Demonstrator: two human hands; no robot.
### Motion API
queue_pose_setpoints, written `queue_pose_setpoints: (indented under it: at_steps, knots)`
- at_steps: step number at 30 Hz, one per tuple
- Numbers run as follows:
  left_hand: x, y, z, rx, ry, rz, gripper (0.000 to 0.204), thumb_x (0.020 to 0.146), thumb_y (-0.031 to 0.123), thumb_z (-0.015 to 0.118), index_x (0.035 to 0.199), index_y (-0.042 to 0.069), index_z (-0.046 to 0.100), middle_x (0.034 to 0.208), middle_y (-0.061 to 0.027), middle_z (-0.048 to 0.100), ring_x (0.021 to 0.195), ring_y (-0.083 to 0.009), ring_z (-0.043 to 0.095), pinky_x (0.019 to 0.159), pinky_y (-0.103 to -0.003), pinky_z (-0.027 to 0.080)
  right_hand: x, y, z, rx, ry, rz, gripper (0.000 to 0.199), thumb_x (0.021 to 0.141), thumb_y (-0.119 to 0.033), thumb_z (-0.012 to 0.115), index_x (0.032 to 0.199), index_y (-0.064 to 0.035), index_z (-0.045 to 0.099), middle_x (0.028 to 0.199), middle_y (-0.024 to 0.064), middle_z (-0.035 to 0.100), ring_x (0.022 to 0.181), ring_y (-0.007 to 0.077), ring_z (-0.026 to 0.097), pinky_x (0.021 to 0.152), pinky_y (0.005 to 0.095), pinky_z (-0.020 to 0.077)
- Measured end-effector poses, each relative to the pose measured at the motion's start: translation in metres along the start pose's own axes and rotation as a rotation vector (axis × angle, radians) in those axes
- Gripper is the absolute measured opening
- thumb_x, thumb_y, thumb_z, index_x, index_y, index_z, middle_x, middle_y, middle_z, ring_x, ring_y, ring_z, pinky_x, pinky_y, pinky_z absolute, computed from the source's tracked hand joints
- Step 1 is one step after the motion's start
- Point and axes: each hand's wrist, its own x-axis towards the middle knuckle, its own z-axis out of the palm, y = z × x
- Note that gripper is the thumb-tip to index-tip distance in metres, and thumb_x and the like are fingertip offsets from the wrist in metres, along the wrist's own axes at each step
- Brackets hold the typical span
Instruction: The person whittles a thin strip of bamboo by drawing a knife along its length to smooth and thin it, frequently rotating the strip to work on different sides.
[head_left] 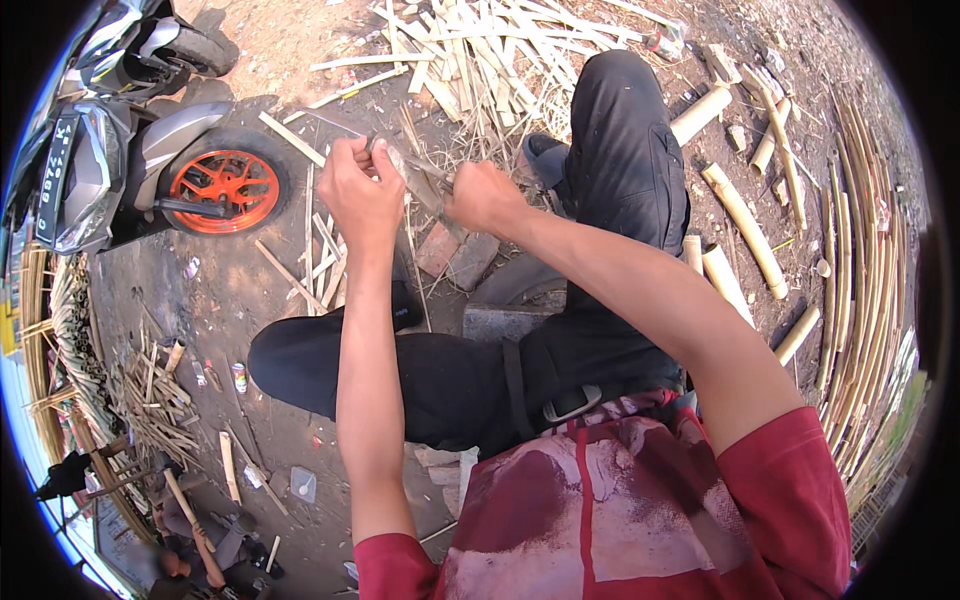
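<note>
My right hand [485, 198] is closed in a fist around the handle of a knife. The knife's broad grey blade [428, 190] reaches left toward my other hand. In front of me, my left hand [362, 190] pinches a thin pale strip [335, 122], whose free end sticks out to the upper left. The strip's material is too blurred to tell. Thumb and fingertips hide where it is gripped, and I cannot tell whether the blade touches it. Beneath both hands lie bricks [437, 248] and loose shavings [490, 150].
Split bamboo strips [500, 50] are heaped ahead. Cut bamboo pieces [745, 230] lie at right, beside long poles [860, 270]. A motorbike with an orange wheel [225, 188] stands at left. Near my seat is a tyre [515, 283]. Another person [190, 560] sits at lower left.
</note>
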Motion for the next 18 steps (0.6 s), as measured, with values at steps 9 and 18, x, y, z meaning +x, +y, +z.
queue_pose_setpoints:
  at_steps: [9, 18]
  knots:
    - [-0.034, 0.010, -0.011, -0.045, 0.013, 0.089, 0.015, 0.087, 0.005, 0.075, 0.095, -0.003, 0.065, 0.078, -0.0140, 0.070, 0.068, -0.0222, 0.072, 0.062, -0.033, 0.055, -0.029, 0.046, 0.077, 0.365, -0.050, 0.134, 0.029, 0.081, -0.017, 0.064, 0.086, 0.0111, 0.070, 0.082, 0.0329, 0.069, 0.084, 0.0443, 0.072, 0.074, 0.0478, 0.0569]
    - [-0.039, -0.003, -0.039, 0.072, 0.067, -0.036, 0.015, 0.088, 0.002, 0.072, 0.098, -0.005, 0.063, 0.080, -0.0162, 0.067, 0.069, -0.0254, 0.068, 0.064, -0.036, 0.054, -0.034, 0.020, 0.061, 0.105, -0.127, 0.128, 0.030, 0.081, -0.017, 0.068, 0.096, 0.0086, 0.072, 0.099, 0.0315, 0.071, 0.096, 0.0425, 0.072, 0.084, 0.0471, 0.0582]
